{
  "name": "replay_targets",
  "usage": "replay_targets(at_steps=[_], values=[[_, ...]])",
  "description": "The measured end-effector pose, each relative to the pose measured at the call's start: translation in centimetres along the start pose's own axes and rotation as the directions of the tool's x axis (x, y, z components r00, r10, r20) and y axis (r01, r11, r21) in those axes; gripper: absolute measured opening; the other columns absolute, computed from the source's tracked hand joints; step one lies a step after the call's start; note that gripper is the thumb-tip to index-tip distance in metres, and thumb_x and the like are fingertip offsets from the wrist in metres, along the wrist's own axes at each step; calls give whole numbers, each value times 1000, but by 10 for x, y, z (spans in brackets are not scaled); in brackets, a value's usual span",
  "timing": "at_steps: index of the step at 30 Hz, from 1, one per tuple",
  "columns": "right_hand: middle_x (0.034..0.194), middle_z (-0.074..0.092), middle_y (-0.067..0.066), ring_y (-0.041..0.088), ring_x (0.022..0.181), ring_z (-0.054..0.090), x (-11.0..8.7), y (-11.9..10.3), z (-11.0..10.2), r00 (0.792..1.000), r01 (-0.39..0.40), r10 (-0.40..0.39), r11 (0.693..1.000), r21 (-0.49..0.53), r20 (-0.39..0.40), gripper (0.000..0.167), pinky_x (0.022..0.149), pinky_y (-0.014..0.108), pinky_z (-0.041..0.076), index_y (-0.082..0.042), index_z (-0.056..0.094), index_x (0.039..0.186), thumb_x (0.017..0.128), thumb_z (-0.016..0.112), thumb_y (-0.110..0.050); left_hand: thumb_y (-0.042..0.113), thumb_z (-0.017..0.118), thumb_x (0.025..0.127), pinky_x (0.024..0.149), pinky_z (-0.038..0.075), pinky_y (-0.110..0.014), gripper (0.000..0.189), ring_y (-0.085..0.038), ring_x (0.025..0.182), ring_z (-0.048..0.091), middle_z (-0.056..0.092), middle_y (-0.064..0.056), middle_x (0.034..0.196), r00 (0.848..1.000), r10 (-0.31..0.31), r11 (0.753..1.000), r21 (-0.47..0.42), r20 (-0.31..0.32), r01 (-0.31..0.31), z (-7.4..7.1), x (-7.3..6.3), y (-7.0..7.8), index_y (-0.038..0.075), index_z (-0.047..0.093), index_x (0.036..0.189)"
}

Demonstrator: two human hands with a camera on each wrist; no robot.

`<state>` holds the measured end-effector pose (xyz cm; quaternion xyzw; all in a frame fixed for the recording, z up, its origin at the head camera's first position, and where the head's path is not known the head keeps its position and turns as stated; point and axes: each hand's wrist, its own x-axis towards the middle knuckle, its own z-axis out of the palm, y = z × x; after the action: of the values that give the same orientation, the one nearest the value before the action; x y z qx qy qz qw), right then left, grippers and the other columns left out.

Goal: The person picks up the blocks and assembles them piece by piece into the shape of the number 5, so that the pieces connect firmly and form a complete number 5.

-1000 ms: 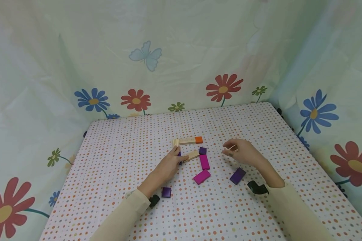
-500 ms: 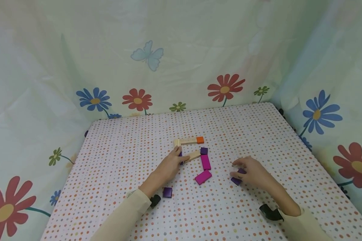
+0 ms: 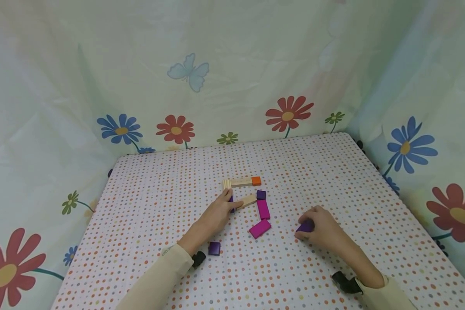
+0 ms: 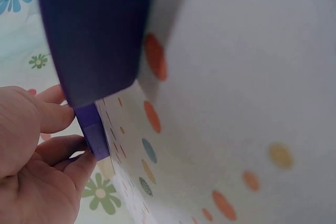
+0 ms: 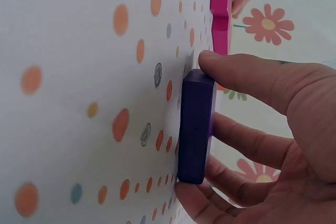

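On the dotted table my left hand [image 3: 214, 215] pinches a purple block [image 4: 93, 132] between thumb and fingers, at the near end of a pale wooden block [image 3: 226, 184]. My right hand [image 3: 327, 230] grips another purple block [image 5: 197, 127] by its two ends, thumb on one and fingertips at the other; the block stays at the tabletop. A second pale block [image 3: 248, 200] reaches from the left fingers to a small purple block [image 3: 261, 195]. Two magenta blocks [image 3: 263, 209] adjoin it, end to end at an angle.
A pale block [image 3: 241, 182] tipped by an orange block [image 3: 256, 181] lies at the back of the arrangement. One loose purple block [image 3: 214, 248] sits beside the left wrist, looming large in the left wrist view. Flowered curtains [image 3: 232, 64] stand behind and at both sides.
My right hand has come down and toward the near edge, from above the table onto the purple block, and now grips it. The left hand keeps its place.
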<state>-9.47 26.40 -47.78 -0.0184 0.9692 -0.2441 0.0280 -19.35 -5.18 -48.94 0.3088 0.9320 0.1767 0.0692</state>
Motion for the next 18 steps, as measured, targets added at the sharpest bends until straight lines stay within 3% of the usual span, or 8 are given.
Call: replay_targets(at_steps=[5,8,13,18], values=[[124,63,28,45,113,63,0,-4,-1,1000,-11,11,1000,-1,9,35,92,60,57,-2,77,105,82,92,-23,-6,53,105,122,43,-52,50,-42,161,29,33,-25,170,1000,7,1000,-6,-13,-7,0,-1,0,18,65,147],[122,64,26,42,109,64,-3,-10,-3,999,33,-33,999,10,15,35,89,58,59,-3,78,104,80,93,-24,-6,52,106,122,42,-52,49,-42,161,29,32,-25,171,1000,7,1000,-8,-16,-7,0,-1,0,18,65,147],[116,65,15,29,103,63,-10,-28,0,991,125,-126,992,20,45,33,83,44,59,-7,78,101,79,94,-26,-7,52,105,121,44,-51,50,-42,161,29,33,-26,170,1000,10,1000,-6,-19,-11,1,0,-2,18,66,146],[112,63,6,19,100,59,-20,-52,9,985,141,-145,989,44,95,30,76,29,55,-12,77,98,79,95,-27,-7,51,105,120,44,-52,49,-44,161,30,33,-28,169,999,24,1000,-12,-22,-25,1,-1,-2,17,66,146]])
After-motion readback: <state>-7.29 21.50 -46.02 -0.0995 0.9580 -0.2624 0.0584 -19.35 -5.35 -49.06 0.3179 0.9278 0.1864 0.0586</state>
